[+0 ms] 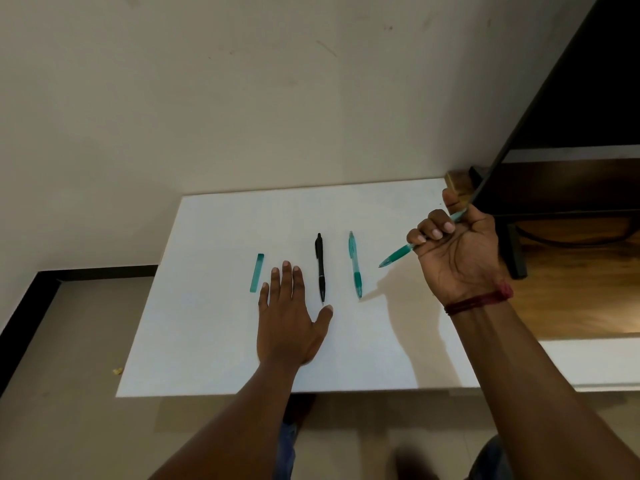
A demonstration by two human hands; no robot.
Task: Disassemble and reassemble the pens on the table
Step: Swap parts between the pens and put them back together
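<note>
We look down on a white rectangular table (214, 341) set against a pale wall. Our right hand (460, 251) is raised above the table's right side, its fingers (434, 232) curled shut in a fist around a translucent teal plastic pen (398, 254), whose tip slants down and to the left, clear of the surface. Our left hand (289, 317) lies flat on the table, palm down, fingers spread and holding nothing.

Three more things lie on the table in a row. A slim black plastic pen (320, 268) lies just right of the left hand, tip toward us, near the thumb. A second translucent teal pen (355, 266) lies right of it, also tip toward us. A short flat teal plastic piece (257, 273) lies just left of the left hand; we cannot tell which pen it belongs to.

We judge the pens light, stiff and smooth, apt to roll or slip. The held pen looks best gripped at its darker rubbery section near the tip, the other hand on the upper barrel, to twist the halves apart. Any small inner parts could drop out.
</note>
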